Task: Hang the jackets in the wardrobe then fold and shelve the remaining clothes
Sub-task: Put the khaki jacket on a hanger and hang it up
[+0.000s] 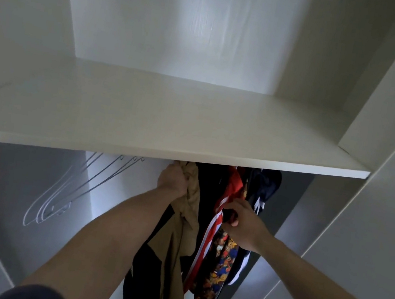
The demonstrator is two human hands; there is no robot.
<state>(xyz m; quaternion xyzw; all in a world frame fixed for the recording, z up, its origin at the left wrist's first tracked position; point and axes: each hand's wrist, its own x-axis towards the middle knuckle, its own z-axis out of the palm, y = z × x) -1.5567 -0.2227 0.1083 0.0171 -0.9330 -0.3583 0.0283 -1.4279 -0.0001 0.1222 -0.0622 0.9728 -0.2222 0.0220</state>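
Jackets are the matter here, and the tan jacket (pixel 185 225) is the one in hand: the left hand (pixel 173 179) grips its bunched collar, fingers curled tight round the cloth, right up under the front edge of the shelf (pixel 170 119). From that grip the tan cloth hangs straight down, with a dark panel showing on its left side. Whether its hanger hook is over the rail cannot be told, since the shelf hides the rail.

Just right of the grip hang the garments already in the wardrobe: a black one behind, then a red jacket (pixel 233 188) with white stripes, a printed garment (pixel 222 256) below it, and a navy jacket (pixel 263 185) furthest right. The right hand (pixel 242 221) is in among them, its fingers and thumb curled round a dark fold beside the red stripes, seemingly holding them aside to make room.

Well left of the grip, several bare wire hangers (pixel 68 188) hang together near the wardrobe's side wall.

As a judgement, the hanging stage looks well advanced: several pieces are up and the tan one is at the rail. Whether more jackets wait is not visible. The shelf above the grip holds no folded clothes in view, so the folding and shelving appears not yet begun.
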